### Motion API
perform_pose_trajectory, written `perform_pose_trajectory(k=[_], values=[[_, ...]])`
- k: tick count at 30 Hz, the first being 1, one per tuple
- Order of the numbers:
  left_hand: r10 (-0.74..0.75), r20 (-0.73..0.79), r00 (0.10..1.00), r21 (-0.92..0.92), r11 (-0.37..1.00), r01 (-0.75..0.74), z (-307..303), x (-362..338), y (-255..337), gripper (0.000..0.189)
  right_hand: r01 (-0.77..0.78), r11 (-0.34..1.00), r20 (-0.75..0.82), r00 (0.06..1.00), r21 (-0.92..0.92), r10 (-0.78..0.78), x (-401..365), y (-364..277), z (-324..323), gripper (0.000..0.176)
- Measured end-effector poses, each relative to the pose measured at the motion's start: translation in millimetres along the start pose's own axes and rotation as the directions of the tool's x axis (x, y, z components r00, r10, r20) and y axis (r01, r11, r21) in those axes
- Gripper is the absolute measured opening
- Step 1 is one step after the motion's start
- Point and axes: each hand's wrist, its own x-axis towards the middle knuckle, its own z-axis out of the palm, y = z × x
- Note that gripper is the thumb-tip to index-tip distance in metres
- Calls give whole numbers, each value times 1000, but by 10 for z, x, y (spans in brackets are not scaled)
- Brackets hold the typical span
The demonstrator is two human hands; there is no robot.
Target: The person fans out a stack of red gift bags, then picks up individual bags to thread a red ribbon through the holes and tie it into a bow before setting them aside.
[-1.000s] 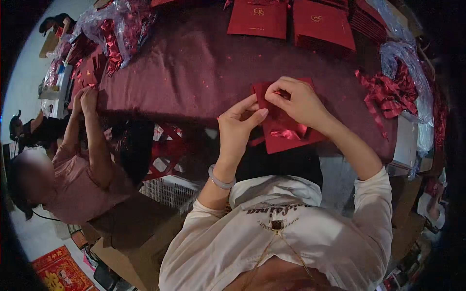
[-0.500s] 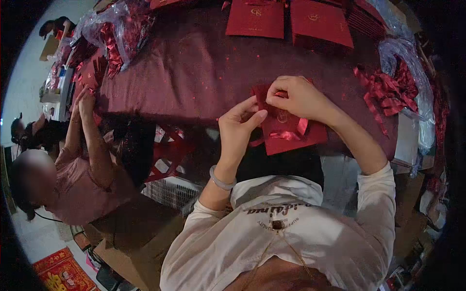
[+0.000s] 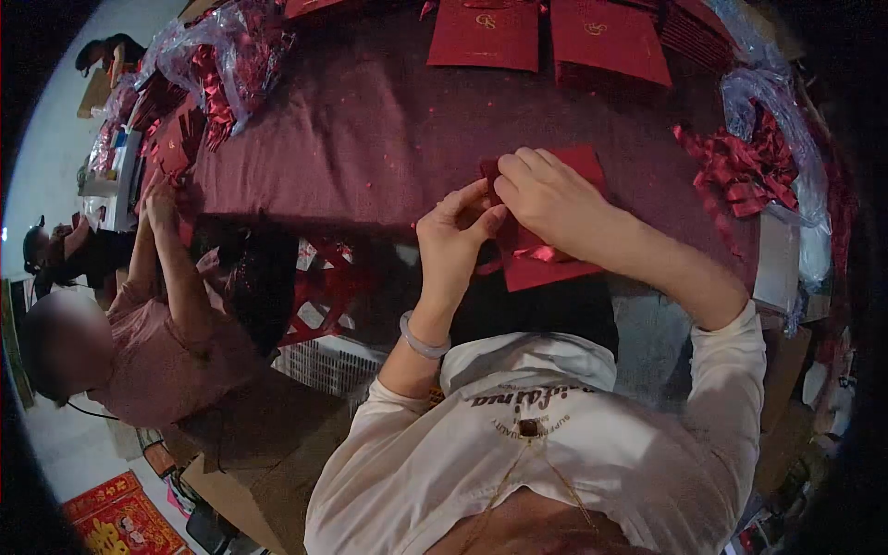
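Now that the right hand [image 3: 546, 199] has slid left to meet the left hand [image 3: 453, 242], both pinch the top corner of the red envelope [image 3: 555, 273], lying at the near edge of the surface [image 3: 370, 139].

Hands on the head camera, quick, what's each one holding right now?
Left hand: closed, pinching the red envelope by its left edge.
Right hand: closed, pinching the same envelope near its top.
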Motion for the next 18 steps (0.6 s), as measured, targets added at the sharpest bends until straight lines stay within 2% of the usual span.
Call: perform_pose_trajectory(k=[2, 3, 5, 6, 7, 8, 9, 10, 12, 13, 14, 15, 16, 18], values=[[10, 18, 1000, 64, 998, -12, -1, 3, 6, 37, 94, 995, -10, 996, 26, -94, 15, 64, 11, 12], [13, 21, 1000, 64, 998, -14, 4, 3, 6, 37, 93, 995, -11, 996, 23, -93, 30, 114, 10, 12], [-15, 17, 1000, 30, 999, 15, 8, -8, -8, 37, -2, 976, 109, 994, 217, -22, 70, 213, 16, 10], [-15, 17, 1000, 31, 999, 14, 5, -7, -30, 37, -170, 931, 193, 975, 324, 110, 102, 234, 8, 15], [36, 22, 999, 55, 998, -37, -1, -6, -60, 37, -169, 931, 192, 975, 324, 111, 114, 268, 21, 15], [86, 30, 996, 79, 993, -88, -6, -4, -73, 38, -277, 878, 258, 948, 390, 185, 126, 304, 44, 16], [85, 33, 996, 80, 993, -88, -6, -11, -68, 38, -382, 810, 327, 911, 445, 251, 133, 321, 49, 18], [78, 29, 997, 105, 991, -81, -6, -24, -55, 38, -384, 809, 327, 911, 445, 253, 138, 332, 32, 18], [69, 25, 997, 131, 989, -72, -2, -24, -28, 38, -510, 744, 476, 829, 432, 292, 159, 341, -24, 20], [17, 35, 999, 35, 999, -18, 1, -11, -14, 37, -511, 743, 477, 829, 433, 292, 141, 344, -14, 20], [-34, 51, 998, -61, 997, 37, -1, -1, 3, 37, -446, 750, 391, 880, 488, 269, 106, 351, 4, 18], [-35, 51, 998, -59, 998, 38, -4, -4, 35, 37, -376, 755, 300, 922, 537, 246, 75, 354, 18, 16], [-47, 44, 998, -81, 995, 50, -6, -9, 74, 36, -376, 755, 300, 922, 537, 245, 45, 337, 26, 16], [-63, 33, 997, -102, 993, 66, -15, -8, 69, 36, -267, 786, 129, 963, 558, 236, -27, 267, 35, 13]])
